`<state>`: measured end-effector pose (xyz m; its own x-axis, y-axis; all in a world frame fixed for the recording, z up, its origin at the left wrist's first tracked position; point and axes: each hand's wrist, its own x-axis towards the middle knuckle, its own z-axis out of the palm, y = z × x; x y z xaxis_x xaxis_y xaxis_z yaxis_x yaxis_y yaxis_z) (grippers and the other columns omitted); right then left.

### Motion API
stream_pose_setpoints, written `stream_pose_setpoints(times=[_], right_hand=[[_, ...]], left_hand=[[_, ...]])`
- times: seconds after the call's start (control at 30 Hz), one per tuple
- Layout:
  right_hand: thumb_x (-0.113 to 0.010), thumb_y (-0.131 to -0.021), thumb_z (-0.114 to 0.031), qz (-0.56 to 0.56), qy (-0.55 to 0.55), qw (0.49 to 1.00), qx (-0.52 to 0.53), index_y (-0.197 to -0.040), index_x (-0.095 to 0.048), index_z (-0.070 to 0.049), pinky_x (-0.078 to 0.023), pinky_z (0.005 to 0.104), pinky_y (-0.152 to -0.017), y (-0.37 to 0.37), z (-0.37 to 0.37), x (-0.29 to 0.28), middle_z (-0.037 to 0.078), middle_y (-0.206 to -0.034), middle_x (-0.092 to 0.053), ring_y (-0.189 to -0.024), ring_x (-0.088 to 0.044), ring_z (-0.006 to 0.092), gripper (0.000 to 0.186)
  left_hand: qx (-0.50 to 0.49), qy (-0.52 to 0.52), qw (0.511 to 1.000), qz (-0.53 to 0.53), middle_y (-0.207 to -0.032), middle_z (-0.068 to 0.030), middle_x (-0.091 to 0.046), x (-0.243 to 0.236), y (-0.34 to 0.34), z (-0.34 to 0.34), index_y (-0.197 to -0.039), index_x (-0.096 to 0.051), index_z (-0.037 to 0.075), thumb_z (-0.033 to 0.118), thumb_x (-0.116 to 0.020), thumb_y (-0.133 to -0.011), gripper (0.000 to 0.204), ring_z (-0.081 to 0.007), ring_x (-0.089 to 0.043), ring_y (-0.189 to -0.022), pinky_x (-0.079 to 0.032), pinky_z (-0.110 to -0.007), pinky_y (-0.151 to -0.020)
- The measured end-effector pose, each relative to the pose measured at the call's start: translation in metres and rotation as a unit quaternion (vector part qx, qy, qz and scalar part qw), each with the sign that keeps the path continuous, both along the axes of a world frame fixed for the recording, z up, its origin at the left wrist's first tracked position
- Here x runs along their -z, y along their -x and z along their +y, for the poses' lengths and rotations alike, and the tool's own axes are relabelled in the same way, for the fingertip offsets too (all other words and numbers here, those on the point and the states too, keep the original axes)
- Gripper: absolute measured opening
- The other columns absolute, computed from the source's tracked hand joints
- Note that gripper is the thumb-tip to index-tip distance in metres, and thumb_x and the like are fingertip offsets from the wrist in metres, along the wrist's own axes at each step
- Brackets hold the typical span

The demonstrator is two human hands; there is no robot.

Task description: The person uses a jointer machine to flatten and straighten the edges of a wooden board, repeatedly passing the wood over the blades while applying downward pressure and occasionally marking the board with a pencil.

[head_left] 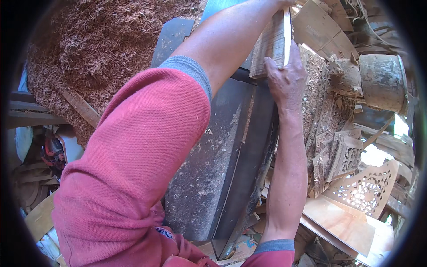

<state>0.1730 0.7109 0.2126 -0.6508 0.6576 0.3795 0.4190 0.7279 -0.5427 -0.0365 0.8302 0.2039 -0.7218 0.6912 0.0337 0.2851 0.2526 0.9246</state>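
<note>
A wooden board (268,50), brown-grained with a pale edge, stands over the far part of a dark metal machine bed (200,164) that looks like a jointer's. My right hand (289,75) grips the board's near end, the thumb on its left face and the fingers around the pale edge. Stretched across the bed, my left arm reaches the board's far end. Only a bit of my left hand (285,2) shows at the upper rim, and its fingers are cut off from sight. Part of a blue surface (218,8) lies beyond the bed, under the left forearm.
A big heap of reddish-brown shavings (98,49) rises on the left, with a wood strip (81,106) on it. To the right are a dusty cylindrical container (383,82), carved wood panels (346,153), a pierced template sheet (367,189), flat boards (340,222) and cardboard (318,26).
</note>
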Motion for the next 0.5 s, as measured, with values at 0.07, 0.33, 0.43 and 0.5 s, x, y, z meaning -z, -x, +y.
stream_pose_setpoints(times=[0.07, 0.33, 0.43, 0.5], right_hand=[[-0.065, -0.079, -0.014, 0.001, 0.017, 1.0, -0.003, -0.133, -0.05, -0.002, -0.057, 0.0471, -0.085, 0.001, 0.0, -0.003, 0.025, -0.111, -0.066, -0.097, -0.069, 0.0416, 0.057], [-0.065, -0.081, -0.011, -0.005, -0.069, 0.998, -0.002, -0.134, -0.049, 0.002, -0.055, 0.0476, -0.09, 0.011, 0.0, -0.011, 0.029, -0.114, -0.064, -0.105, -0.066, 0.0434, 0.057], [-0.066, -0.082, -0.012, -0.013, -0.018, 1.0, 0.007, -0.134, -0.05, 0.005, -0.054, 0.0482, -0.092, 0.02, -0.009, -0.021, 0.03, -0.12, -0.063, -0.107, -0.064, 0.0454, 0.057], [-0.067, -0.083, -0.013, -0.014, -0.025, 1.0, 0.001, -0.135, -0.05, 0.007, -0.053, 0.0485, -0.093, 0.022, -0.003, -0.015, 0.032, -0.121, -0.062, -0.107, -0.064, 0.0463, 0.058]], left_hand=[[0.001, 0.0, 1.0, 0.001, -0.143, -0.0261, -0.05, -0.001, 0.003, 0.003, -0.138, -0.041, -0.004, 0.028, -0.072, -0.081, 0.072, -0.0368, -0.05, -0.133, -0.044, -0.039, -0.11], [-0.011, -0.023, 1.0, 0.001, -0.141, -0.0266, -0.051, -0.005, 0.017, 0.015, -0.137, -0.042, -0.004, 0.029, -0.073, -0.08, 0.072, -0.0374, -0.051, -0.133, -0.044, -0.04, -0.11], [-0.107, -0.088, 0.987, 0.081, -0.132, -0.0295, -0.058, -0.005, 0.023, 0.002, -0.138, -0.041, -0.006, 0.046, -0.077, -0.081, 0.085, -0.0417, -0.058, -0.122, -0.048, -0.043, -0.104], [-0.128, -0.104, 0.978, 0.127, -0.132, -0.031, -0.056, -0.011, 0.02, -0.011, -0.134, -0.043, -0.009, 0.047, -0.072, -0.085, 0.08, -0.0432, -0.057, -0.122, -0.045, -0.046, -0.106]])
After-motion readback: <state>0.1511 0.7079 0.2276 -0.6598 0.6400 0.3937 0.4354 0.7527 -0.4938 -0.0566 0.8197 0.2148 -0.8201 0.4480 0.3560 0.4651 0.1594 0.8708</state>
